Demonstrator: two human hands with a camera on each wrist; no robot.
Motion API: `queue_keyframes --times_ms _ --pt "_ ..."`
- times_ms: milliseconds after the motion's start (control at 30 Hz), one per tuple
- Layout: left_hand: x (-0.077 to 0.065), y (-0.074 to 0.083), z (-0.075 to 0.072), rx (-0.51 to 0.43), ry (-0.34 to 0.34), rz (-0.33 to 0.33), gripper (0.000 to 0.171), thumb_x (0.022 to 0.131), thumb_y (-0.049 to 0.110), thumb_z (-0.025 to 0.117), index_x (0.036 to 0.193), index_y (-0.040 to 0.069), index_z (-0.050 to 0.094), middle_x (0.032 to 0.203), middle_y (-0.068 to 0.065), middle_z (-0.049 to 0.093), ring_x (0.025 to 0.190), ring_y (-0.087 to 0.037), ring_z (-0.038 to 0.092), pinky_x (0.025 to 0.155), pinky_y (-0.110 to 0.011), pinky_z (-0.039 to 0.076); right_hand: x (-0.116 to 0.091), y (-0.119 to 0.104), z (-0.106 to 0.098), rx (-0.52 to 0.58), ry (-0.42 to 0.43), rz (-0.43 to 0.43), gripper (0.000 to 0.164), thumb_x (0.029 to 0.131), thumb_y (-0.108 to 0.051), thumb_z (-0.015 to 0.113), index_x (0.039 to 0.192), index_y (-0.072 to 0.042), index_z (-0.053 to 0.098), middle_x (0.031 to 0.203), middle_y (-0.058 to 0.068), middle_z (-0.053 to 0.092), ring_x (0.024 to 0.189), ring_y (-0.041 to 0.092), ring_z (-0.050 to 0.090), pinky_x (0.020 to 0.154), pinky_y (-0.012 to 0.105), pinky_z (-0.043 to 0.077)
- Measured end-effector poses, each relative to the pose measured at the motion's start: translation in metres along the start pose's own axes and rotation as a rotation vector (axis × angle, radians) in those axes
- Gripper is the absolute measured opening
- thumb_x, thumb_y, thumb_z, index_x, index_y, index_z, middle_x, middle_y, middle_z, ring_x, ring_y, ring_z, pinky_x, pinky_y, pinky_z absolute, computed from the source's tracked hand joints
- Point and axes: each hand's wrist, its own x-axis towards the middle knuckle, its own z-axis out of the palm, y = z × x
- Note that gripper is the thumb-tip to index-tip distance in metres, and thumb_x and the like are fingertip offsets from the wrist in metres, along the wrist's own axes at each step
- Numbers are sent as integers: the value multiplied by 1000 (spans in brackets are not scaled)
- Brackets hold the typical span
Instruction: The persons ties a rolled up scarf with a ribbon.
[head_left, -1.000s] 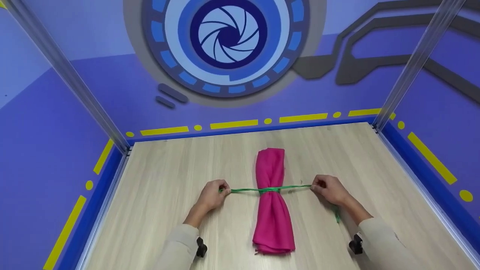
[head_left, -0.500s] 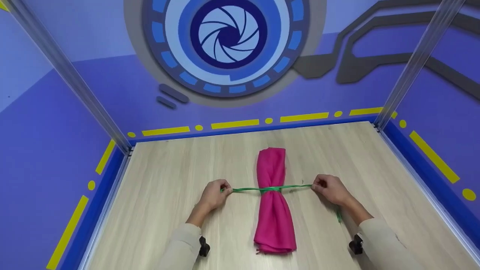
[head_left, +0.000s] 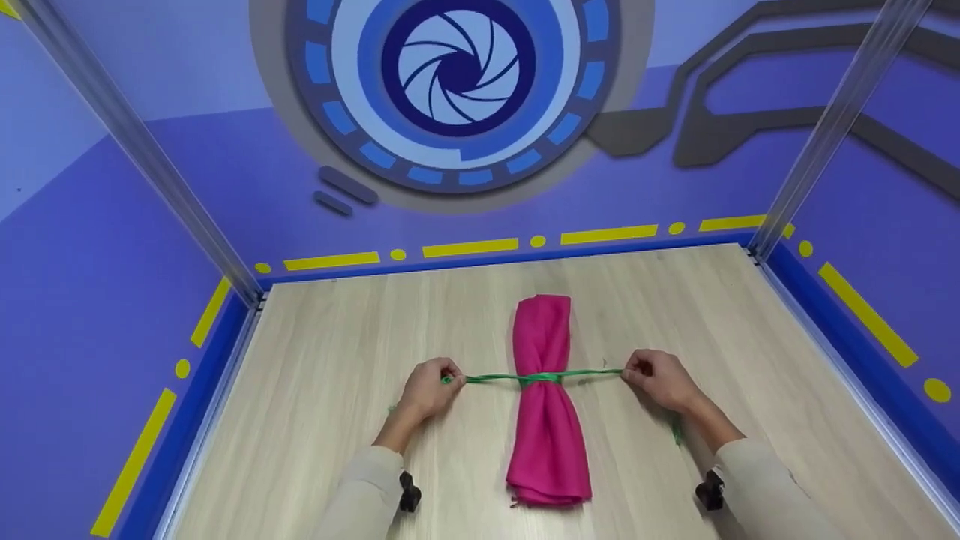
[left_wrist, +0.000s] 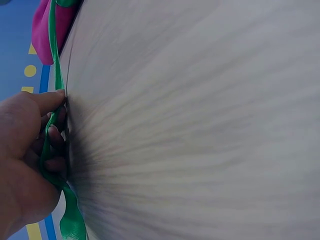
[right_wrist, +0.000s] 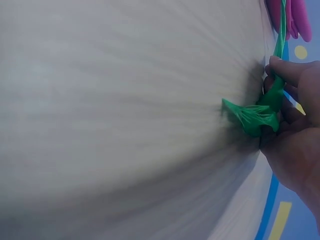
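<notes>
A rolled magenta cloth (head_left: 551,442) lies lengthwise on the wooden table, cinched at its middle by a green ribbon (head_left: 541,377). To the cloth's left, my left hand (head_left: 430,390) pinches one end of the ribbon between thumb and fingers. My right hand (head_left: 661,379) pinches the other end on the opposite side, and the ribbon runs straight between both hands. In the left wrist view a loose ribbon tail (left_wrist: 72,220) hangs past the palm. The right wrist view shows a frayed, bunched tail (right_wrist: 255,117) below the fingers. Both hands are low over the table.
The wooden table (head_left: 345,330) is bounded by a blue patterned back wall (head_left: 202,187) and side walls. Metal posts (head_left: 817,142) stand at the far corners. Black wrist devices (head_left: 409,493) sit at both sleeves.
Hands, ribbon and cloth stay almost in place. The view shifts slightly between the first two frames, and a bit of ribbon tail now shows beside the left wrist.
</notes>
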Motion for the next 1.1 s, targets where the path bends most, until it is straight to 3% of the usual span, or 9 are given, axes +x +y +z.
queue_keyframes --times_ms 433,667,833,933,1100 --pt "0 2 5 8 6 -29 9 103 14 70 94 12 71 87 3 65 80 -14 56 76 -34 50 -4 -6 5 -2 43 46 8 100 -6 71 93 -7 70 83 1 62 78 16 53 65 28 43" --pt "0 6 5 72 41 -29 9 102 12 67 93 12 70 87 2 63 79 -13 57 72 -32 52 -3 -17 14 -162 144 -21 10 97 -3 73 88 -7 70 81 2 59 77 18 53 68 35 44" --pt "-6 8 3 27 18 -13 9 102 11 69 93 13 71 89 3 64 82 -13 57 74 -31 51 -7 -23 16 -294 194 -14 6 94 -8 78 89 -7 76 82 1 56 82 22 49 73 40 40" --pt "-7 13 4 18 11 14 8 102 11 70 94 13 72 92 2 64 85 -14 57 76 -32 51 -8 -28 17 -297 229 -25 5 94 -8 78 91 -5 78 82 1 55 81 22 49 72 40 40" --pt "-4 21 8 120 73 43 5 101 14 74 96 14 75 97 3 58 88 -12 55 79 -32 52 -7 -34 22 -236 288 -47 4 94 -5 77 95 -2 79 78 1 61 73 18 52 67 37 44"
